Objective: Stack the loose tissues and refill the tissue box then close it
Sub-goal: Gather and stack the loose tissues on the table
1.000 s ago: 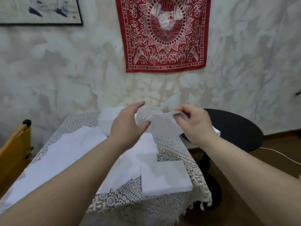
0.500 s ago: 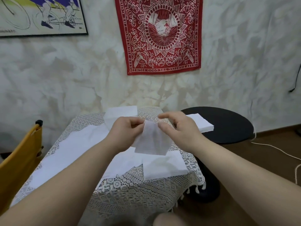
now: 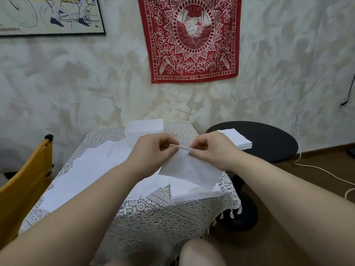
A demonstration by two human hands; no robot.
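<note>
Lace-covered table (image 3: 153,217), frame centre: my left hand (image 3: 151,150) and right hand (image 3: 213,150) pinch one folded white tissue (image 3: 189,170) by its top edge, hanging above the white tissue stack (image 3: 196,192), directly below, nearer my right.

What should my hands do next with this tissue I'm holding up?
Probably lower it onto the tissue stack just below. Both the left hand and right hand pinch the tissue by its top edge, it hangs flat above the lace-covered table, and that stack lies right beneath it.
</note>
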